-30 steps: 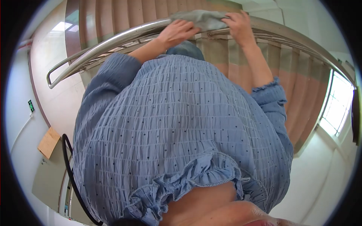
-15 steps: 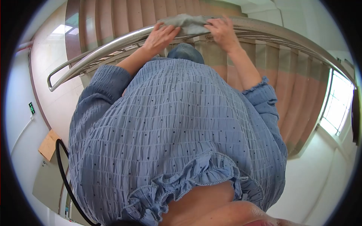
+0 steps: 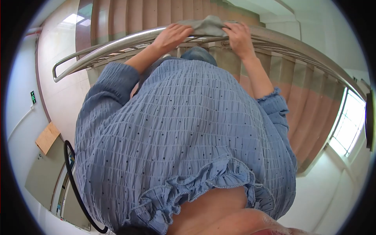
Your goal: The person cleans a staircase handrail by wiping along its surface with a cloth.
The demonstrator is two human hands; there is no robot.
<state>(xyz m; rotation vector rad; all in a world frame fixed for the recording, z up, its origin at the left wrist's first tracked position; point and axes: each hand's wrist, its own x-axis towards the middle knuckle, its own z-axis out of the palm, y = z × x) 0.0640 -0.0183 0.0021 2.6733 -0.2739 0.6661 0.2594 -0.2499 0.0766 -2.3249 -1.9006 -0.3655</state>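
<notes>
A grey cloth lies draped over the metal handrail, bunched up into a small peak in its middle. My left hand grips the cloth's left end on top of the rail, fingers curled over the far side. At the right end, my right hand pinches the cloth between thumb and fingers, also against the rail. Both forearms reach forward from ruffled blue sleeves, and the rail's underside below the cloth is partly hidden.
Stair steps run beyond the rail, and more steps lie on its near right side. The rail's looped end stands at left. A wooden board and a black cable are at lower left. A bright window is at right.
The view has tilted slightly. Both hands and the cloth have shifted a little to the right along the rail, and the cloth's middle now bunches higher.
</notes>
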